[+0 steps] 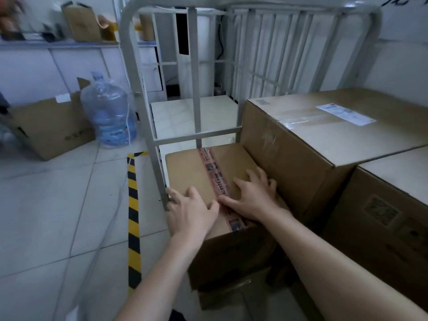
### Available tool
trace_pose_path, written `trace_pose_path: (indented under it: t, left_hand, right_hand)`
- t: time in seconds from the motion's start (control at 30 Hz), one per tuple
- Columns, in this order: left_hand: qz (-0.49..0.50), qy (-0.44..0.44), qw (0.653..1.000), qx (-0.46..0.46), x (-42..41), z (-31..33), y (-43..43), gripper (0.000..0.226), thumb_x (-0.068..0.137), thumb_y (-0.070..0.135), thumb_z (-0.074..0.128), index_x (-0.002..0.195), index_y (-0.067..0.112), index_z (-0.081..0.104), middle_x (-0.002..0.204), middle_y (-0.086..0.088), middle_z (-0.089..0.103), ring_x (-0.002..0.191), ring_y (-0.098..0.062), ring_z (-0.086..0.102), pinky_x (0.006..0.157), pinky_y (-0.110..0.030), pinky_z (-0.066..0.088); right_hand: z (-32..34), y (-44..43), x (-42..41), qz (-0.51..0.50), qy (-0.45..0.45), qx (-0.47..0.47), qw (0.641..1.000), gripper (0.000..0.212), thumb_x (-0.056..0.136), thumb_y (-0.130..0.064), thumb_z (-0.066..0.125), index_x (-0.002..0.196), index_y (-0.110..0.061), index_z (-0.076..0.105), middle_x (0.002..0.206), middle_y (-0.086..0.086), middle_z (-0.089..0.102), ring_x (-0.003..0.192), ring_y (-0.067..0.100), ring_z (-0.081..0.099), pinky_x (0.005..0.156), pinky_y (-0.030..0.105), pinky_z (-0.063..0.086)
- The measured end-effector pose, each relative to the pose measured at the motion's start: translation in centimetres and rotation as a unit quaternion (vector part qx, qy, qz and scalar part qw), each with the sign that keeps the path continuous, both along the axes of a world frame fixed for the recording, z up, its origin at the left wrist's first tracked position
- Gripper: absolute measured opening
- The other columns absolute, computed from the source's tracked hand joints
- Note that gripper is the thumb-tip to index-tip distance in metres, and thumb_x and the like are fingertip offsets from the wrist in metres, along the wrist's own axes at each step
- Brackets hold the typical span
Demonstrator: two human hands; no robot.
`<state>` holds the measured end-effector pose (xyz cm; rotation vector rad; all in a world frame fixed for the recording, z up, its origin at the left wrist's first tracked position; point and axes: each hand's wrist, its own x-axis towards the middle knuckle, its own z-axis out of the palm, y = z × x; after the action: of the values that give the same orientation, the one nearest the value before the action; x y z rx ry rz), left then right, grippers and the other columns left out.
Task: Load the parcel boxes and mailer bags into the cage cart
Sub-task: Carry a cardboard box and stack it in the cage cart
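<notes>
Head view: an open carton (46,128) and a water jug (108,117) stand on the floor, left of the hazard tape (133,205). The red-taped parcel box (185,167) sits against the cage cart (196,89) frame. The left hand (190,212) lies flat on its lid and the right hand (252,198) is spread there. It looks stiff and probably heavy, so take hold of the bottom edges. A larger box (324,140) touches it.

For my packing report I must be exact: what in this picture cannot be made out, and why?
Head view:
- Red tape print: blurred, partly under the right hand.
- Shipping label on the large box: text too small.
- Lower right box: cut off by the frame edge.
- Shelf items, top left: blurred.
</notes>
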<state>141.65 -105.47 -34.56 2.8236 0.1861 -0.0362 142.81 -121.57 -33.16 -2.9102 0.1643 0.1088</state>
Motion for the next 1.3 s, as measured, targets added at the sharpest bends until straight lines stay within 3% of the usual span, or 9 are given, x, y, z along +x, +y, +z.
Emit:
trace_pose_path:
  t: [0.1,0.23,0.63,0.8,0.9,1.0,1.1,1.2,1.3]
  left_hand:
    - [-0.013,-0.011,1.000,0.008,0.1,-0.2,-0.2,0.072,0.092,0.067,0.039,0.143,0.016,0.037,0.165,-0.022,0.005,0.147,-0.047,0.020,0.102,-0.050,0.047]
    - [-0.040,-0.047,0.998,0.010,1.0,-0.9,0.0,0.079,0.094,0.064,0.038,0.149,0.008,0.035,0.165,-0.020,0.011,0.154,-0.035,-0.007,0.123,-0.053,0.017]
    - [-0.043,-0.045,0.998,0.007,1.0,-0.7,0.1,0.079,0.098,0.056,0.041,0.156,0.007,0.022,0.166,-0.015,0.014,0.154,-0.026,0.007,0.125,-0.047,0.013]
    - [-0.050,0.037,0.997,0.039,1.1,1.5,0.2,0.072,0.097,0.055,0.043,0.151,0.009,0.032,0.163,-0.015,0.024,0.151,-0.028,0.022,0.120,-0.044,0.029]
    - [-0.071,0.097,0.991,0.055,1.6,6.6,2.0,0.057,0.093,0.056,0.046,0.130,0.013,0.050,0.136,-0.009,0.053,0.119,-0.024,0.053,0.097,-0.040,0.050]
    - [-0.083,0.138,0.983,0.088,0.4,14.9,3.9,0.061,0.092,0.064,0.042,0.136,0.022,0.050,0.130,0.001,0.059,0.109,-0.019,0.060,0.081,-0.031,0.052]
    - [-0.085,0.184,0.975,0.091,-0.3,23.5,5.7,0.063,0.087,0.069,0.043,0.134,0.029,0.050,0.124,0.006,0.061,0.104,-0.017,0.061,0.077,-0.031,0.054]
    - [-0.090,0.211,0.970,0.086,-0.7,33.3,8.3,0.049,0.086,0.068,0.046,0.112,0.027,0.054,0.107,0.005,0.062,0.093,-0.016,0.061,0.077,-0.033,0.054]
    - [-0.087,0.213,0.971,0.072,-1.9,42.5,10.2,0.053,0.086,0.066,0.046,0.123,0.029,0.053,0.120,0.002,0.062,0.101,-0.019,0.061,0.083,-0.036,0.054]
  right_hand:
    - [-0.3,0.8,-0.3,0.036,-0.007,0.016,0.999,0.080,0.085,-0.080,0.041,0.154,-0.039,0.031,0.166,0.006,0.018,0.154,0.025,0.006,0.121,0.056,0.008]
    - [-0.6,0.6,-0.2,0.031,-0.020,0.041,0.999,0.076,0.089,-0.077,0.039,0.154,-0.039,0.031,0.166,0.004,0.019,0.153,0.022,0.011,0.123,0.053,0.010]
    - [-0.4,1.5,-0.7,0.025,-0.032,0.062,0.997,0.054,0.099,-0.057,0.040,0.149,-0.036,0.039,0.163,0.005,0.027,0.153,0.024,0.014,0.122,0.057,0.008]
    - [0.4,2.0,-1.1,0.002,-0.006,0.103,0.995,0.040,0.099,-0.045,0.045,0.137,-0.032,0.053,0.161,0.006,0.030,0.152,0.023,0.017,0.122,0.056,0.007]
    - [4.6,1.4,-1.2,-0.012,0.052,0.113,0.992,0.037,0.099,-0.045,0.045,0.129,-0.027,0.056,0.153,0.009,0.040,0.142,0.029,0.036,0.117,0.056,0.026]
    - [12.2,1.1,-1.7,-0.009,-0.020,0.090,0.996,0.029,0.097,-0.045,0.043,0.108,-0.027,0.063,0.127,0.000,0.060,0.126,0.023,0.051,0.111,0.052,0.034]
    - [20.2,1.0,-2.2,-0.029,-0.062,0.063,0.996,0.028,0.091,-0.046,0.042,0.101,-0.031,0.064,0.119,-0.007,0.064,0.121,0.020,0.055,0.112,0.051,0.033]
    - [28.9,1.3,-2.5,-0.018,-0.049,0.057,0.997,0.027,0.087,-0.045,0.043,0.097,-0.030,0.063,0.114,-0.008,0.063,0.116,0.019,0.056,0.109,0.049,0.034]
    - [37.6,2.6,-3.8,0.003,-0.048,0.039,0.998,0.022,0.084,-0.044,0.046,0.092,-0.031,0.061,0.107,-0.009,0.062,0.110,0.018,0.057,0.103,0.044,0.036]
